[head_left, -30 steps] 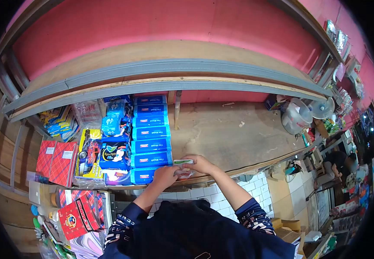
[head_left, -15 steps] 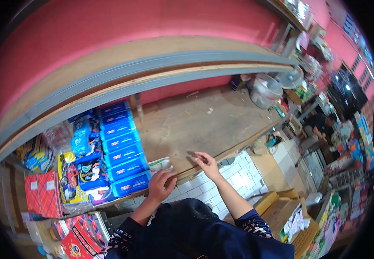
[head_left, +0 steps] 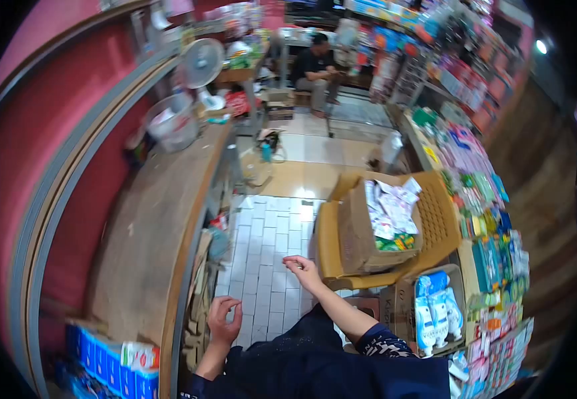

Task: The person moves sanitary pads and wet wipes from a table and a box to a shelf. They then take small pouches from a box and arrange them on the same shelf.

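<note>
My left hand (head_left: 224,320) hangs in front of my body beside the shelf's edge, its fingers loosely curled with nothing visible in them. Over the tiled floor, my right hand (head_left: 303,272) is held out with fingers loosely extended and likewise holds nothing visible. Left of my hands runs a wooden shelf board (head_left: 145,219). At its near end stands a row of blue packs (head_left: 105,362), with a white and red-green packet (head_left: 140,356) lying on them. Ahead and right, a cardboard box (head_left: 357,233) of white packets (head_left: 391,206) sits on a yellow-brown chair (head_left: 328,249).
White tiles (head_left: 262,246) form the aisle floor. A carton of white-blue bottles or pouches (head_left: 438,316) stands at right, beside packed shelves (head_left: 495,266). A clear tub (head_left: 172,123) and fan (head_left: 202,63) are at the shelf's far end. A person (head_left: 315,70) sits further back.
My view has swung right, from facing the shelf to looking along the aisle. The blue packs now appear at the lower left, and both hands have come away from the shelf edge.
</note>
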Tool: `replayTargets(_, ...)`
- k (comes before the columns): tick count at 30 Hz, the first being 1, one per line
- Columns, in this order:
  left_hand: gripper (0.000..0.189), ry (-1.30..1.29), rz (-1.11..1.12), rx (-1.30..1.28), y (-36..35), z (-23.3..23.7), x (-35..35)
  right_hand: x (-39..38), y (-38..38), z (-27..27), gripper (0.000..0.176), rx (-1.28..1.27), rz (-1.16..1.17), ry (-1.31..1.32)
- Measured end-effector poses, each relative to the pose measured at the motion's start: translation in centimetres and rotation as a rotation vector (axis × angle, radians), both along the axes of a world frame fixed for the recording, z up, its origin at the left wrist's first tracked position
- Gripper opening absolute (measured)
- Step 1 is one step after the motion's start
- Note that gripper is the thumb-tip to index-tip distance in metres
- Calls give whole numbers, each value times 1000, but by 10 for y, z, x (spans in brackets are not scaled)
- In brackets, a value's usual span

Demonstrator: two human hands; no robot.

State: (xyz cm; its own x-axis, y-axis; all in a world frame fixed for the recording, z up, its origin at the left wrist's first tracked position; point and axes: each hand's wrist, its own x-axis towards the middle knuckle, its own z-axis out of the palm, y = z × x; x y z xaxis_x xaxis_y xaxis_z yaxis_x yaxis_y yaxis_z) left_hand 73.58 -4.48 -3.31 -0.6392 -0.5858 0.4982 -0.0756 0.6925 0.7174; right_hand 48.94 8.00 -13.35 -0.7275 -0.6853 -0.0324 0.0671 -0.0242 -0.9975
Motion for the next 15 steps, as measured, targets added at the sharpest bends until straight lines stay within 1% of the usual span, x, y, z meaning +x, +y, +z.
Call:
replayTargets(2,12,-22,-85,8,27,8,-49,-48,54,-24,22,-65,-129,-57)
replayTargets(3,12,-35,-119,9,40,9,-72,-71,83,-28,22,-35,-227,-93)
replayTargets(5,11,-49,-197,-25,62,8,-114,-118,137,-30,20,23,-375,-22)
replayTargets(6,11,-53,-210,-17,72,5,-133,-147,160,-58,19,-22,-453,27)
replayTargets(8,11,-89,-213,19,97,9,-172,-189,201,-50,17,-27,-587,-18)
replayTargets(9,11,-94,-225,10,107,8,-188,-215,215,-62,16,-43,-675,-38)
replayTargets(10,10,-116,-237,18,116,7,-200,-239,230,-72,14,88,-735,24)
replayTargets(11,10,-135,-239,26,124,6,-209,-266,241,-88,14,76,-781,149)
replayTargets(13,10,-199,-223,23,132,13,-227,-304,254,-71,18,264,-842,200)
replayTargets(15,10,-266,-193,37,139,18,-237,-340,264,-65,27,503,-812,358)
